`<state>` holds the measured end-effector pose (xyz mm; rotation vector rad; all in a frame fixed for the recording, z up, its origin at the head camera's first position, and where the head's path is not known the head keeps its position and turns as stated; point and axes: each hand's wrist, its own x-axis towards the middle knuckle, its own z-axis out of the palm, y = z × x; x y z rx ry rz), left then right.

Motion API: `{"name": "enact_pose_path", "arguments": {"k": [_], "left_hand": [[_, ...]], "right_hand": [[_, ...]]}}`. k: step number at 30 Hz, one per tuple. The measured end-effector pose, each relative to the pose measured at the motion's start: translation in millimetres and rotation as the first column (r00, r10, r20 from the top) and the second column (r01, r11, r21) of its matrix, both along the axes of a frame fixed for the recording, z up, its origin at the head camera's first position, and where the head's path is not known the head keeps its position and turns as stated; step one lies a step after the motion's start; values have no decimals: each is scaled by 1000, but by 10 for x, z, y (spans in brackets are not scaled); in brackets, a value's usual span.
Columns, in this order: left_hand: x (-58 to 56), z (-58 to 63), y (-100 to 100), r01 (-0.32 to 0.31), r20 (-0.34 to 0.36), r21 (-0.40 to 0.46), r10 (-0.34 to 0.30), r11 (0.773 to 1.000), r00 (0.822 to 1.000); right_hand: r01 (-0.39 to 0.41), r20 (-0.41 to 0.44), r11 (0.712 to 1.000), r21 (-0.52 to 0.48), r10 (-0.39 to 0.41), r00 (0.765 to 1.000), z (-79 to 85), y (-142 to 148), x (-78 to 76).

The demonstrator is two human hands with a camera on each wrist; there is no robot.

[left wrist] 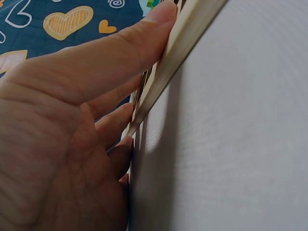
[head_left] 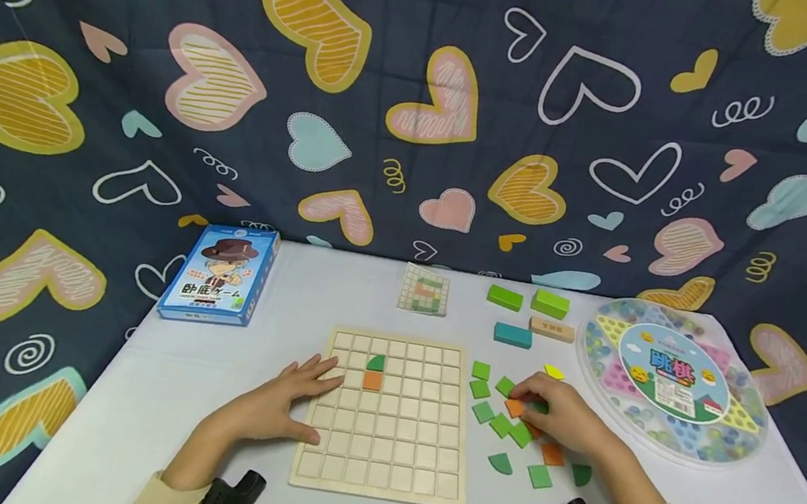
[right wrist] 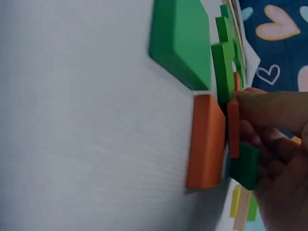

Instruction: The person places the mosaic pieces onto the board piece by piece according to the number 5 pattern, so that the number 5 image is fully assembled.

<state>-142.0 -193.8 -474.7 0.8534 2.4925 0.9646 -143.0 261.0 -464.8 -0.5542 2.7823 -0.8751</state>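
A square wooden grid board [head_left: 378, 489] lies flat on the table. One cell holds a green quarter-round tile [head_left: 376, 363], and right below it sits an orange square tile [head_left: 372, 381]. My left hand [head_left: 275, 404] rests against the board's left edge, fingers spread and thumb on the rim; the left wrist view shows the thumb [left wrist: 110, 57] on that edge. My right hand [head_left: 565, 413] is over the loose tiles, its thumb and index finger pinching an orange square tile [head_left: 514, 408]. More orange and green tiles lie partly hidden under this hand; in the right wrist view a green tile [right wrist: 185, 43] is close by.
Loose green tiles [head_left: 481, 412] lie right of the board. Behind stand a small pattern card [head_left: 425, 290], green blocks [head_left: 504, 297], a teal block [head_left: 512, 335] and a wooden block [head_left: 552, 330]. A round Chinese checkers box [head_left: 675, 378] is at right, a blue game box [head_left: 221, 274] at left.
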Motion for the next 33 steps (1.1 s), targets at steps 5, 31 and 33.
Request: {"name": "enact_pose_path", "arguments": {"k": [5, 31, 33], "left_hand": [[14, -6, -3, -9, 9, 2, 9, 1000, 1000], [12, 6, 1, -13, 10, -31, 14, 999, 1000], [11, 15, -11, -10, 10, -36, 11, 999, 1000]], "right_hand": [[-64, -21, 996, 57, 65, 998, 48, -25, -50], [-240, -93, 969, -66, 233, 968, 114, -1851, -41], [-254, -98, 967, -14, 251, 963, 93, -1921, -62]]}}
